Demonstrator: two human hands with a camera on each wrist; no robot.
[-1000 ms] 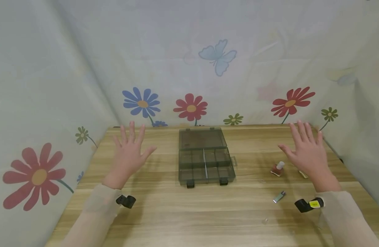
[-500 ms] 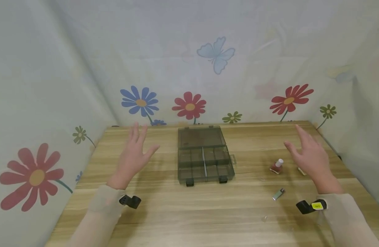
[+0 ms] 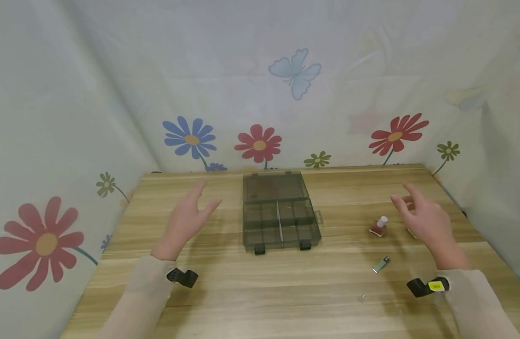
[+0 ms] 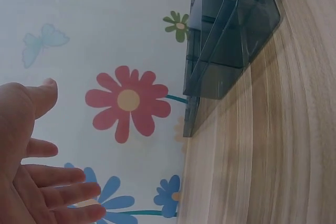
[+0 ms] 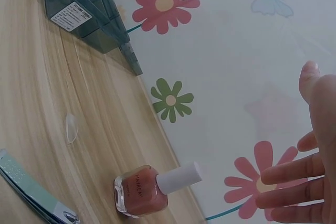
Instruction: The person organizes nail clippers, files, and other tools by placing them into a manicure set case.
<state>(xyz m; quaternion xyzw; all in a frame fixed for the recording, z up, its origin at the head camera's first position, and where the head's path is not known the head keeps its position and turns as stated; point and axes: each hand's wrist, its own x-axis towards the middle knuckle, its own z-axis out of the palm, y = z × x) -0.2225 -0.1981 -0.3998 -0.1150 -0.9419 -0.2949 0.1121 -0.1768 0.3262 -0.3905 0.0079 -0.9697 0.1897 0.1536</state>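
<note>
A grey see-through compartment box point(image 3: 282, 226) lies with its lid folded back at the middle of the table; its compartments look bare apart from a pale divider. My left hand point(image 3: 184, 225) hovers left of it, fingers loosely extended and thumb apart, holding nothing. Over the right side, my right hand point(image 3: 429, 222) is raised with relaxed fingers and holds nothing. Just left of that hand stands a nail polish bottle point(image 5: 140, 191) with a white cap. Nearer the front lies a green nail clipper point(image 3: 381, 264). Some small item under the right hand is mostly hidden.
The wooden table point(image 3: 243, 296) ends at a pale cloth backdrop point(image 3: 226, 84) printed with flowers, which also hangs along both sides. A small clear piece point(image 5: 71, 128) lies on the tabletop near the nail clipper, seen in the right wrist view.
Both hands have turned from spread, palm-down poses to thumb-up, sideways ones with fingers closer together. The left hand shifted slightly right. The head view tilted a little; the things on the table stayed put.
</note>
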